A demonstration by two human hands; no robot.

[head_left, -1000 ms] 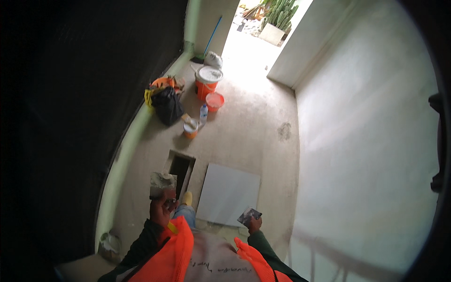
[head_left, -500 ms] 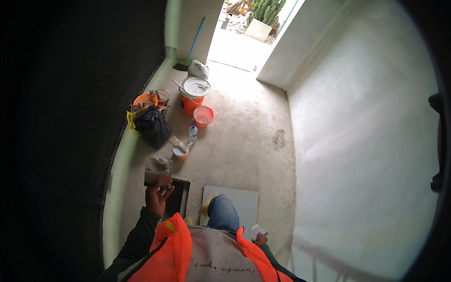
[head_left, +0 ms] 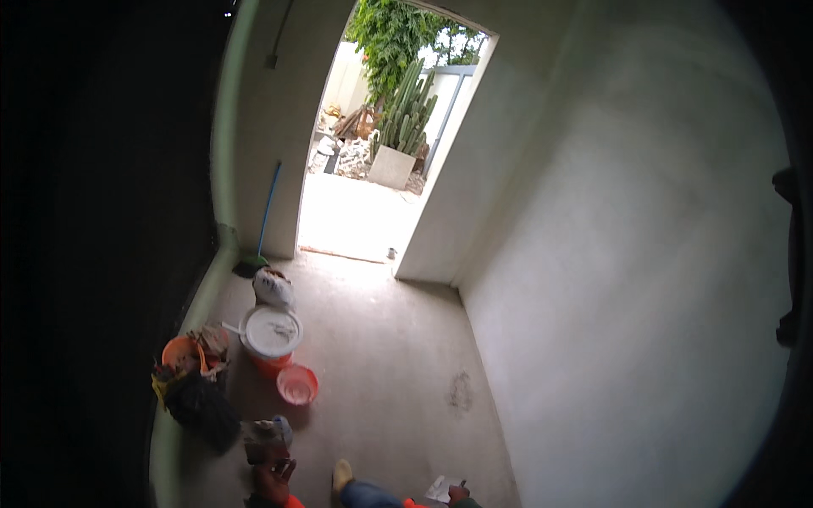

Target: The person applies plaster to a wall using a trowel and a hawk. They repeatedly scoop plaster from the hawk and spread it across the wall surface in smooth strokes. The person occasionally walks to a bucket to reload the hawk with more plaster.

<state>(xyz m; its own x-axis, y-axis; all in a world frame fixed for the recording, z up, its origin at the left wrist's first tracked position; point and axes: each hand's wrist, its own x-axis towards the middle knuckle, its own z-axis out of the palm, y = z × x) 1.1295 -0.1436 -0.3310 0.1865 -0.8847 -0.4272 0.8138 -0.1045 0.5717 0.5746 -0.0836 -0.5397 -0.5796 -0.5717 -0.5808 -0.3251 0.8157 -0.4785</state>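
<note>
At the lower edge, my left hand [head_left: 271, 484] grips a wide filling knife [head_left: 265, 444], its flat rectangular blade smeared with pale filler. Motion blurs this hand somewhat, and its fingers are curled at the base of the blade. Further right, my right hand [head_left: 459, 492] is closed on a putty knife [head_left: 439, 488] with a pale blade and a dark handle. Between the hands, my yellowish shoe [head_left: 342, 472] and a blue trouser leg show on the floor.
Along the left wall stand a black bag [head_left: 201, 412], an orange bucket [head_left: 179, 351], a white-lidded bucket [head_left: 272, 331], a small red bucket [head_left: 297, 385] and a white sack [head_left: 273, 289]. A blue-handled broom [head_left: 269, 207] leans beside the bright doorway [head_left: 356, 216]. A bare wall [head_left: 627, 279] rises on the right.
The view has tilted up, so the doorway and plants show more and the buckets sit lower. The floor opening and grey panel have left the view. Both hands keep their tools.
</note>
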